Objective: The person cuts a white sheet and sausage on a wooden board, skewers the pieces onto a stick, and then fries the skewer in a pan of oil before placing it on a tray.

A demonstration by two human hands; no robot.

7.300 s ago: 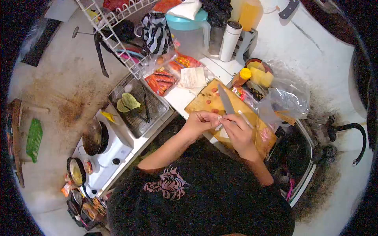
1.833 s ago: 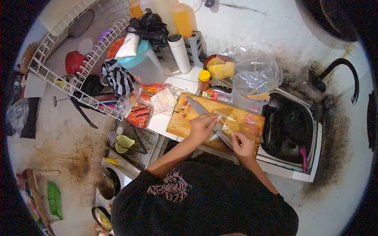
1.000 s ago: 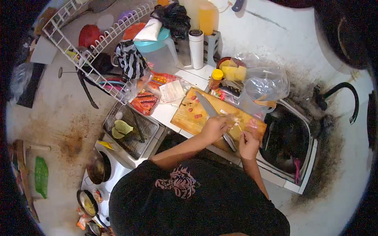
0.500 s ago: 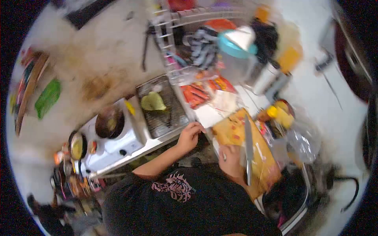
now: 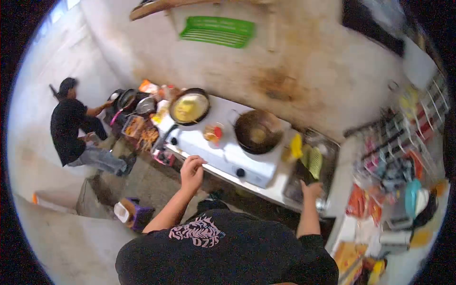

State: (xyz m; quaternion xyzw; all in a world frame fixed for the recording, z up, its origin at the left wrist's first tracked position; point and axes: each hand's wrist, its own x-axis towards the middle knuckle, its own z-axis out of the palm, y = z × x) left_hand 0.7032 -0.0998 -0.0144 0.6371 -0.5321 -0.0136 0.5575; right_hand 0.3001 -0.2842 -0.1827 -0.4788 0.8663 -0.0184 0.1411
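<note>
The white stove (image 5: 223,148) is the largest item, running along the wall from left to near right. Farther left, another person (image 5: 71,128), in a dark top and cap, reaches with one arm toward cookware. The metal tray (image 5: 293,188) adjoins the stove on the right; its near side lies close to the right hand. The wok (image 5: 256,135) (dark-walled, with a lighter patch at the bottom) sits on the stove's right part. The green basket (image 5: 218,31) is on the wall beyond the stove. The pan (image 5: 190,107) sits at the stove's far left and contains yellow food (image 5: 188,109). The cutting board (image 5: 349,259) lies at the near right, partly out of view.

The left hand (image 5: 192,172) is raised at the near edge of the stove, its fingers loosely bent and slightly apart, with nothing visible between them. The right hand (image 5: 311,190) is over the tray, at the near end of a dark utensil (image 5: 304,172); its fingers point to the far side, but blur hides whether they close on the utensil. The yellow-green perforated piece (image 5: 315,163) lies in the tray, just beyond the dark utensil. The small container (image 5: 213,134), partly red, stands between pan and wok. The black knob (image 5: 241,173) is on the stove's near face.
</note>
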